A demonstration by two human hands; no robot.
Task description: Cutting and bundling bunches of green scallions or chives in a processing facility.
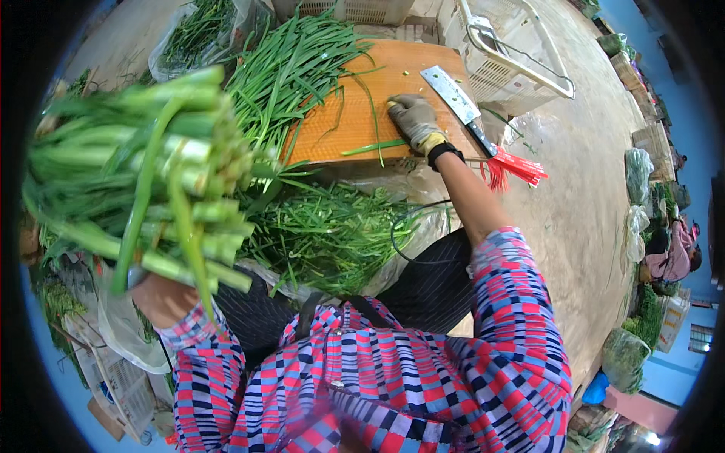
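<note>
A big bunch of leafy green stalks [187, 170] is raised at the left, cut ends facing right. My left hand is hidden behind it; only the wrist and forearm show below. My right hand [416, 122], in a dirty work glove, rests on the orange wooden board [391, 62], its fingers curled; whether anything is under them cannot be told. A cleaver [453, 96] lies to its right, its black handle over the board's edge, near a bundle of red ties [515, 167]. Long green leaves [294, 62] are heaped on the board's left side.
Trimmed greens [328, 232] fill a plastic-lined spot between my knees and the board. A white plastic crate [510, 62] stands beyond the board at right, a bag of greens [198, 39] at upper left. A black cord loops by my right knee. Another person [674, 252] sits far right.
</note>
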